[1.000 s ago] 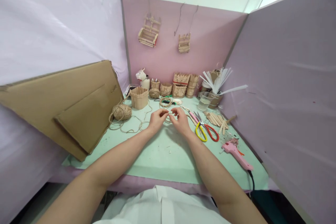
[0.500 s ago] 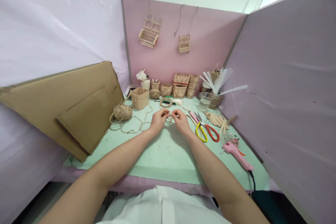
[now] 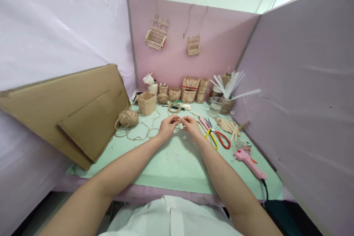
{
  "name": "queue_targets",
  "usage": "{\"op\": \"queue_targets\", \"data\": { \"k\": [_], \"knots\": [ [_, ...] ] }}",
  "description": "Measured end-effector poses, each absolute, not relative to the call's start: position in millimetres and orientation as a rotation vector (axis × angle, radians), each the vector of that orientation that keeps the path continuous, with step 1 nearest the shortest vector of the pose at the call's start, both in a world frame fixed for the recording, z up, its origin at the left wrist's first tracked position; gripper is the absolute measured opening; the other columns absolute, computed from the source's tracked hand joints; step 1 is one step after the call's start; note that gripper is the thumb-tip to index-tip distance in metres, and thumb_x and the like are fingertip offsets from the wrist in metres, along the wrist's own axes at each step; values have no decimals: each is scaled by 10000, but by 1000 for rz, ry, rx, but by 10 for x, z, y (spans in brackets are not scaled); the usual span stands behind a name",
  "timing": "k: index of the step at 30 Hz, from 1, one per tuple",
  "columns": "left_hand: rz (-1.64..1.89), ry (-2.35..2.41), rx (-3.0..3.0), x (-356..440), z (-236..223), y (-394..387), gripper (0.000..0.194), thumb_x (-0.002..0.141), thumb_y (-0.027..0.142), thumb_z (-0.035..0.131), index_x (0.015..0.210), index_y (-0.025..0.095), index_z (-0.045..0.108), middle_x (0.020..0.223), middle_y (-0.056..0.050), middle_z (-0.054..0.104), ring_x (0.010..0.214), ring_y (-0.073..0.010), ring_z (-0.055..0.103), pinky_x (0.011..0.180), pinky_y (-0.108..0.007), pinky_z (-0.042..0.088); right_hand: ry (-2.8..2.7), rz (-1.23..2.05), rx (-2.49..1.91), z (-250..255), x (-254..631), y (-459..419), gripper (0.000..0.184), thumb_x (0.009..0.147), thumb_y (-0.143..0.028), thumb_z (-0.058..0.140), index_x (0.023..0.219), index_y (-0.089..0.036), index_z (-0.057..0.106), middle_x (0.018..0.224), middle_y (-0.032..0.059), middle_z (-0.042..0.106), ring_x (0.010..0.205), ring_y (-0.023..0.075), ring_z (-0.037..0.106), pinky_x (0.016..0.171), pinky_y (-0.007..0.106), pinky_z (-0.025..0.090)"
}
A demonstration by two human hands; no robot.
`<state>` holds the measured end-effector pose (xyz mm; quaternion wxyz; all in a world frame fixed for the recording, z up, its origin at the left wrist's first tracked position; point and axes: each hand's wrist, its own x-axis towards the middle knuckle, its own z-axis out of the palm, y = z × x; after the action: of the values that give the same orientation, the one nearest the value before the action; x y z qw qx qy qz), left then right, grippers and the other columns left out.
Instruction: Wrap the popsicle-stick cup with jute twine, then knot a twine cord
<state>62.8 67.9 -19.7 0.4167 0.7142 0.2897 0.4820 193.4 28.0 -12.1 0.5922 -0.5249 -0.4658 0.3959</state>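
Observation:
My left hand (image 3: 167,126) and my right hand (image 3: 190,125) meet over the middle of the green table, fingertips pinched together on a thin piece of twine. A loop of that twine (image 3: 177,128) shows just below the fingers; the bit between the fingertips is mostly hidden. Behind the hands lies a coil of twine (image 3: 174,108) beside green-handled pliers (image 3: 181,108). A ball of twine (image 3: 128,118) sits to the left, its loose strand trailing toward my left hand. Near it stands a stick-walled basket (image 3: 146,103).
Scissors with yellow and red handles (image 3: 218,137) lie right of my hands. Beyond them are wooden sticks (image 3: 226,125), a pink glue gun (image 3: 250,162) and a plastic cup (image 3: 215,107). A cardboard sheet (image 3: 83,110) leans at left. Small stick baskets (image 3: 189,96) line the back.
My right hand has shifted slightly, its fingertips drawing closer to those of my left hand. Both hands keep their pinch on the twine.

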Motion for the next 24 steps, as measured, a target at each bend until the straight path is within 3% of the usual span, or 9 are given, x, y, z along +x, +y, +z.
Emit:
{"op": "queue_targets", "data": {
  "k": [6, 13, 21, 24],
  "knots": [
    [1201, 667, 1772, 638, -190, 653, 120, 744, 229, 582, 842, 162, 573, 806, -21, 631, 780, -134, 595, 748, -261, 457, -1014, 978, -1161, -135, 1915, 289, 268, 654, -430, 636, 722, -188, 542, 717, 1, 567, 667, 125, 508, 562, 223, 391],
    [1133, 706, 1563, 704, -222, 680, 207, 663, 229, 643, 804, 166, 506, 655, 29, 571, 618, -103, 552, 626, -239, 433, -1086, 573, -1212, -162, 1919, 342, 170, 695, -362, 559, 703, -198, 513, 674, 7, 558, 628, 141, 482, 604, 269, 394],
    [916, 708, 1333, 705, -226, 657, 309, 670, 418, 660, 756, 124, 613, 672, -27, 610, 622, -101, 533, 618, -243, 400, -1233, 362, -1287, -121, 1907, 279, 92, 732, -289, 523, 687, -210, 526, 698, 4, 572, 675, 158, 502, 651, 282, 384],
    [931, 707, 1287, 698, -226, 666, 317, 622, 406, 706, 732, 118, 629, 640, -15, 589, 604, -91, 505, 578, -229, 361, -1254, 374, -1280, -118, 1895, 268, 87, 736, -286, 525, 690, -212, 532, 697, 5, 576, 681, 162, 511, 647, 282, 389]
  ]
}}
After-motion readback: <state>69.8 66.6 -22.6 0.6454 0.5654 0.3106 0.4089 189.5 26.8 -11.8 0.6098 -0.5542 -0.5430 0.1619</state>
